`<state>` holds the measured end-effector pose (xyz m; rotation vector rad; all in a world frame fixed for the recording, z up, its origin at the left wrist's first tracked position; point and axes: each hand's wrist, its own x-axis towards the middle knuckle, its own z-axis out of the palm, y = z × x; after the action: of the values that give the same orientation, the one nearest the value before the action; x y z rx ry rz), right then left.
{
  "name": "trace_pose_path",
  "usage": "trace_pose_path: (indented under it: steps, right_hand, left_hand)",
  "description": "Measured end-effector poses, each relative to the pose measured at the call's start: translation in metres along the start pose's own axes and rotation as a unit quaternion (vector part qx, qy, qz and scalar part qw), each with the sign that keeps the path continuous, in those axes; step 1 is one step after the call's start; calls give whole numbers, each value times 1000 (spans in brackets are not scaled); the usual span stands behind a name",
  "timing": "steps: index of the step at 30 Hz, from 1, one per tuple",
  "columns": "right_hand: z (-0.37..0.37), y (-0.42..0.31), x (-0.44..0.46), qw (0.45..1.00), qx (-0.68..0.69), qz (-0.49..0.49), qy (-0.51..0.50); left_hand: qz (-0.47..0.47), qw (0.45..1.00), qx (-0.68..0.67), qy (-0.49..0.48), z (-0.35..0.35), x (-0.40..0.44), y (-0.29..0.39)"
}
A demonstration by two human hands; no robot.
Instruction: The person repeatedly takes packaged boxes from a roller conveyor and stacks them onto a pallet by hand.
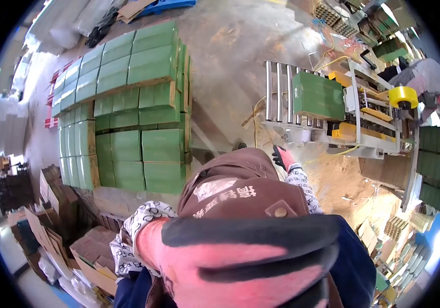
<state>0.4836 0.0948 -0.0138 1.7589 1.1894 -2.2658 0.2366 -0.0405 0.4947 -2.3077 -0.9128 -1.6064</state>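
Observation:
Very close to the camera, my left hand (240, 262) wears a pink and black glove and reaches across my chest from the left. Its fingers stretch sideways to the right, with no object visible in them. My right hand (284, 157), gloved the same way, hangs low beside my brown apron (245, 190), fingers slightly apart and holding nothing. Ahead and to the right, a green box (318, 95) sits on a roller conveyor (280, 77). A large stack of green boxes (150, 61) stands at the left.
Beyond the conveyor, a person (425, 77) bends near a yellow cylinder (403, 97) on the machine. Cardboard boxes (96, 249) lie at the lower left. More green boxes (434, 159) stand at the far right. A yellow cable (255, 120) crosses the concrete floor.

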Motion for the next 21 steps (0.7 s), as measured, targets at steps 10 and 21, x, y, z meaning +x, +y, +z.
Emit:
trace_pose_path:
  steps: [10,21]
  right_hand:
    - [-67,70,-33,974,-160,106,120]
    - [-24,21,10,997,15,-2,82]
  left_hand:
    - [62,996,-11,56,-30,16,-7]
    - [156,983,-47,85,-62,29,-3]
